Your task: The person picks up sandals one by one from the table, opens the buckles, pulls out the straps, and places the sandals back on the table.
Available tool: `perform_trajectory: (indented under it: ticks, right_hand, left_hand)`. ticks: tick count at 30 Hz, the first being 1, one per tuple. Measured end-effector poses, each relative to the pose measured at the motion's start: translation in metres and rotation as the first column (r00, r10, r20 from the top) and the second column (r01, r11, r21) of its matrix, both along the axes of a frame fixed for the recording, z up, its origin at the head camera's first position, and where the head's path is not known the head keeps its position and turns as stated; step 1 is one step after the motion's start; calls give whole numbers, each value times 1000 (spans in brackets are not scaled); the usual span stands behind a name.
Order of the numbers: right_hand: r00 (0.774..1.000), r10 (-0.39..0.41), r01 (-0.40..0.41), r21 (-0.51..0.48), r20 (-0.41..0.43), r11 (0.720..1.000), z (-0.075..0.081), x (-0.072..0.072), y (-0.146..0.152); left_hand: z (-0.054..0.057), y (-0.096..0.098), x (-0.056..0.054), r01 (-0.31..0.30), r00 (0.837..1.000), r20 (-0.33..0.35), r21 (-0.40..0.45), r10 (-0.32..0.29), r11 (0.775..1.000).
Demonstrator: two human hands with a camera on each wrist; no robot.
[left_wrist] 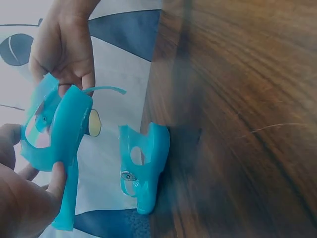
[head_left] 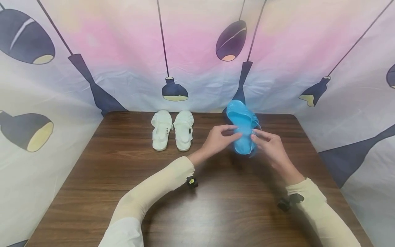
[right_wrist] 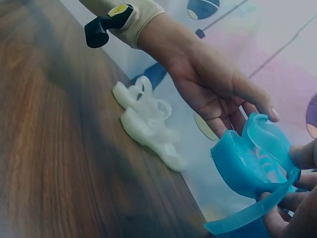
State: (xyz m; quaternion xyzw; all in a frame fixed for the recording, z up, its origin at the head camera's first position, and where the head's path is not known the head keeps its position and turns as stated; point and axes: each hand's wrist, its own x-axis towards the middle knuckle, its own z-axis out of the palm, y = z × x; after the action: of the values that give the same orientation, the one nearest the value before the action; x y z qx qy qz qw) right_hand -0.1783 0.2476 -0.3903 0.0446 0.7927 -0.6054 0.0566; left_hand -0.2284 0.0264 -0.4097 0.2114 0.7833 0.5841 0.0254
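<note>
A light-blue sandal (head_left: 243, 125) is held above the table, its toe pointing to the back. My left hand (head_left: 220, 139) grips its left side, thumb and fingers at the edge. On the opposite side, my right hand (head_left: 271, 145) pinches the ankle strap close to its fastening. The strap's loose end (right_wrist: 247, 213) hangs free in the right wrist view. Another blue sandal (left_wrist: 146, 168) rests on the table below, seen in the left wrist view; the held one mostly hides it from the head view.
Two white sandals, a left one (head_left: 161, 132) and a right one (head_left: 184, 132), stand side by side near the back edge of the brown wooden table (head_left: 191, 219). A cloth backdrop (head_left: 123, 44) printed with lamps surrounds the table's back and sides.
</note>
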Motion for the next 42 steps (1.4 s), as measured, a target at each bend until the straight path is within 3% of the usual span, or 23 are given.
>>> perform_trajectory:
  ticks: [13,19,26,36,42]
  right_hand:
    - [996,87,-88,44,15,995,-12,6,-30]
    - [990,137,-139,53,39,989,-23,10,-41]
    - [983,184,-185,78,24,980,-36,16,-50]
    - [971,222,-225,29,83,974,-58,25,-60]
    - [957,280,-283,28,77,959,-66,32,-62]
  left_hand:
    - [-9,-41,21,-13,999,51,-9,14,1000]
    - [-20,-56,33,-9,994,105,55,3,998]
    - [-34,-66,44,-20,991,131,77,9,997]
    - [-56,-78,61,-43,985,170,50,34,998]
    - [-61,-83,71,-52,976,215,79,34,996]
